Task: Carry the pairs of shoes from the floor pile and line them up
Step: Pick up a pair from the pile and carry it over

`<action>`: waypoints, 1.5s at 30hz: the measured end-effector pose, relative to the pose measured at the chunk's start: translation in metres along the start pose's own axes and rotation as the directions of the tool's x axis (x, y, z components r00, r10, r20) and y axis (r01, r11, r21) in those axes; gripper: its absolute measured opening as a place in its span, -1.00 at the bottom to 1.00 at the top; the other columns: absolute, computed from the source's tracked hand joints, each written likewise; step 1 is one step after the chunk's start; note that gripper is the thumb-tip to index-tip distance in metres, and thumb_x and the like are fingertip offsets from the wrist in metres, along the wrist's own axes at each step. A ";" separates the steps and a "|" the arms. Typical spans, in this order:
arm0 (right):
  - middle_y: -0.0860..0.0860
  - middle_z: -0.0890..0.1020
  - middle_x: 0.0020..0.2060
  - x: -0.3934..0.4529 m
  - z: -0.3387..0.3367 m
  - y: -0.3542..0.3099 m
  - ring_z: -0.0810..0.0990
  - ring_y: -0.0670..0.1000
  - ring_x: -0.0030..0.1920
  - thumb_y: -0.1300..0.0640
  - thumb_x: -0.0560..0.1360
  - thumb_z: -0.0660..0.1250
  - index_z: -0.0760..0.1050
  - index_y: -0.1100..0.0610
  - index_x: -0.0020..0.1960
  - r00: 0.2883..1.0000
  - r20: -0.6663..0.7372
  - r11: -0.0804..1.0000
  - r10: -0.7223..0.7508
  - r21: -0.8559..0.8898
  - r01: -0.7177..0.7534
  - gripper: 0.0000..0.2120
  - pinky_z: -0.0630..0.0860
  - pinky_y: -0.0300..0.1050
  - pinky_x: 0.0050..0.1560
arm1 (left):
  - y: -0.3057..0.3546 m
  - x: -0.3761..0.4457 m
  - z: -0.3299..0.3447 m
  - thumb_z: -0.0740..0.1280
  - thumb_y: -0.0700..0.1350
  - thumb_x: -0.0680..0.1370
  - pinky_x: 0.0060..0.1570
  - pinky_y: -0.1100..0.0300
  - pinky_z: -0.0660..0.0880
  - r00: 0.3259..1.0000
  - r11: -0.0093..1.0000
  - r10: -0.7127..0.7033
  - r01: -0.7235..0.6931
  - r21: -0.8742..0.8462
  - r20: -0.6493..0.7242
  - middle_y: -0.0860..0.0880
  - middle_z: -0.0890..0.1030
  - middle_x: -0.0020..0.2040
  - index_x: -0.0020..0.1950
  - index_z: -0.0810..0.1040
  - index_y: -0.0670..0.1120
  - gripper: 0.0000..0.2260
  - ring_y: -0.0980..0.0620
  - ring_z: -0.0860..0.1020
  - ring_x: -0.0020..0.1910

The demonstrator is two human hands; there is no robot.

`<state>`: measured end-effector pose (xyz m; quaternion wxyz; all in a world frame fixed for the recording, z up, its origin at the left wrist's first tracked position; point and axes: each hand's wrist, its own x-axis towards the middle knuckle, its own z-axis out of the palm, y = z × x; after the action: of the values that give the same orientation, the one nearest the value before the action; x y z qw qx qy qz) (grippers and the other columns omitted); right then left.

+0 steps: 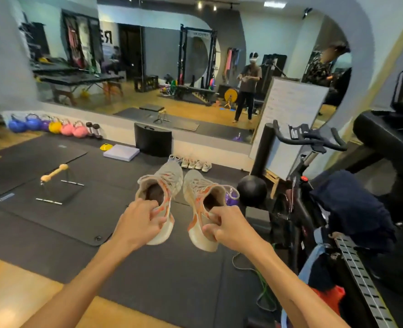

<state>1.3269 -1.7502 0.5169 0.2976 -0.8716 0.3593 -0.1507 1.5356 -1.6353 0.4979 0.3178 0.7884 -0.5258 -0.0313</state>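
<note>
I carry a pair of beige sneakers with orange trim above the black floor mat. My left hand [140,221] grips the heel of the left sneaker [165,185], toe pointing away from me. My right hand [226,227] grips the heel of the right sneaker [200,197] the same way. Both shoes hang in the air, close side by side, not touching the floor. Far ahead, a row of several pale shoes [191,162] stands lined up along the base of the mirror wall.
An exercise bike [309,185] and a black medicine ball [252,190] crowd the right side. A black case [152,139], a pale pad [121,152] and coloured kettlebells [53,125] sit by the mirror ledge. Push-up bars [53,185] stand on the left mat. A green cable [262,287] lies near right.
</note>
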 end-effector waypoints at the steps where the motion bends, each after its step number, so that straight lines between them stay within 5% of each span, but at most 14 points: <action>1: 0.09 0.49 -0.37 0.019 0.000 -0.004 0.39 -0.09 -0.35 0.17 0.43 0.40 0.46 0.33 -0.24 1.000 -0.006 1.000 0.002 0.006 -0.002 -0.77 0.42 -0.14 -0.31 | -0.005 0.020 -0.004 0.41 -0.07 0.44 -0.28 0.06 0.39 1.000 1.000 0.004 -0.004 0.000 -0.003 -0.07 0.45 -0.28 -0.34 0.38 -0.12 -0.73 -0.14 0.46 -0.23; 6: 0.22 0.57 -0.32 0.110 -0.006 -0.005 0.40 -0.01 -0.34 0.12 0.40 0.45 0.48 0.37 -0.22 0.995 -0.097 1.000 -0.003 -0.016 0.002 -0.70 0.49 0.11 -0.25 | -0.028 0.111 -0.007 0.40 -0.09 0.43 -0.43 0.15 0.25 0.998 0.997 0.044 -0.047 -0.059 -0.043 -0.03 0.40 -0.41 -0.41 0.31 -0.12 -0.68 -0.06 0.40 -0.38; 16: 0.20 0.63 -0.25 0.312 -0.030 0.055 0.57 0.21 -0.18 0.11 0.46 0.43 0.55 0.30 -0.21 0.986 -0.137 0.996 -0.090 -0.001 0.091 -0.76 0.52 0.14 -0.10 | -0.070 0.301 0.050 0.37 -0.06 0.46 -0.42 0.19 0.20 0.997 0.999 0.030 -0.033 -0.039 -0.066 0.01 0.41 -0.35 -0.41 0.29 0.00 -0.67 0.03 0.39 -0.34; 26: 0.21 0.60 -0.27 0.529 -0.060 0.109 0.46 -0.02 -0.32 0.13 0.44 0.43 0.52 0.33 -0.22 0.992 -0.088 0.994 -0.088 0.053 0.093 -0.75 0.39 -0.21 -0.28 | -0.095 0.506 0.091 0.39 -0.04 0.48 -0.38 0.23 0.22 1.000 1.000 0.014 -0.014 -0.007 -0.026 0.04 0.42 -0.30 -0.39 0.31 0.03 -0.67 0.08 0.39 -0.34; 32: 0.22 0.60 -0.28 0.656 -0.051 0.144 0.54 0.15 -0.26 0.14 0.40 0.45 0.50 0.37 -0.22 1.000 -0.005 0.999 -0.022 0.030 0.022 -0.72 0.53 0.09 -0.15 | -0.166 0.624 0.120 0.41 -0.04 0.47 -0.41 0.29 0.20 0.999 0.999 0.025 -0.025 -0.031 0.025 0.12 0.42 -0.36 -0.41 0.34 0.06 -0.67 0.13 0.40 -0.42; 35: 0.13 0.49 -0.38 0.706 -0.045 0.157 0.42 0.04 -0.34 0.16 0.38 0.44 0.44 0.40 -0.26 0.999 0.022 0.999 0.042 0.009 -0.042 -0.69 0.49 0.15 -0.17 | -0.208 0.683 0.131 0.41 -0.04 0.44 -0.44 0.26 0.20 0.995 0.999 0.012 -0.007 -0.051 0.099 0.08 0.40 -0.40 -0.43 0.37 0.11 -0.69 0.13 0.39 -0.47; 38: 0.07 0.43 -0.42 0.758 -0.043 0.168 0.39 -0.04 -0.38 0.18 0.38 0.45 0.37 0.38 -0.32 0.994 0.000 0.993 0.111 0.030 -0.111 -0.67 0.44 0.07 -0.26 | -0.232 0.757 0.144 0.40 -0.04 0.43 -0.43 0.20 0.23 0.984 0.997 0.032 -0.019 -0.072 0.177 0.04 0.44 -0.40 -0.45 0.33 0.01 -0.67 0.09 0.40 -0.45; 41: -0.10 0.43 -0.53 0.809 -0.048 0.186 0.39 -0.18 -0.49 0.20 0.39 0.46 0.36 0.17 -0.41 0.982 -0.052 0.982 0.180 0.075 -0.176 -0.68 0.39 -0.32 -0.36 | -0.240 0.830 0.166 0.38 -0.03 0.44 -0.39 0.14 0.31 0.968 0.997 0.055 -0.039 -0.072 0.245 -0.03 0.50 -0.35 -0.37 0.42 -0.09 -0.74 0.01 0.45 -0.38; 45: -0.13 0.44 -0.56 0.874 -0.069 0.226 0.43 -0.21 -0.50 0.17 0.41 0.47 0.36 0.05 -0.43 0.961 -0.125 0.968 0.245 0.091 -0.235 -0.65 0.39 -0.38 -0.36 | -0.234 0.917 0.209 0.36 -0.04 0.47 -0.34 0.06 0.44 0.943 0.989 0.126 -0.094 -0.115 0.307 -0.07 0.57 -0.27 -0.26 0.53 -0.12 -0.82 -0.01 0.52 -0.32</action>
<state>1.7816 -2.5316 0.4714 0.3214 -0.7974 0.4758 -0.1858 2.0531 -2.4547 0.4675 0.2703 0.7261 -0.6105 -0.1643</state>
